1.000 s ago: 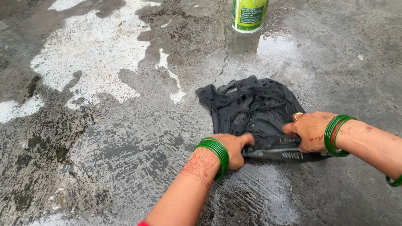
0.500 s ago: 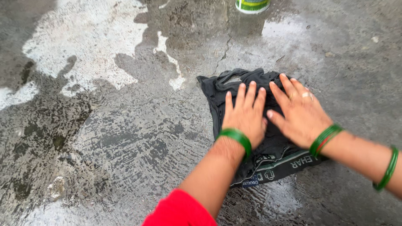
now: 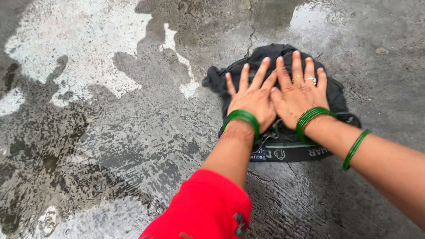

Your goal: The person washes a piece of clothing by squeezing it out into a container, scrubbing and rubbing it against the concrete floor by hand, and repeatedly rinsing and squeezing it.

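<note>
Fingers (image 3: 248, 75) of both hands are spread flat and open, nothing being gripped; the left hand (image 3: 253, 102) and the right hand (image 3: 297, 98) are pressed side by side, thumbs touching, on a wet dark garment (image 3: 265, 55) that is laid on the wet concrete floor (image 3: 133, 146). The garment is seen at about one o'clock of centre in the head view. Judged from how it lies, the garment is already soaked and laid out in a loose bunch, and pressing or scrubbing appears to be in hand; rinsing and wringing would seem to be left. The banded waist edge (image 3: 287, 152) is turned toward six o'clock, nearest the person, and the crumpled far end toward twelve; the long axis is taken to run roughly six to twelve, though the bunching makes this uncertain.
</note>
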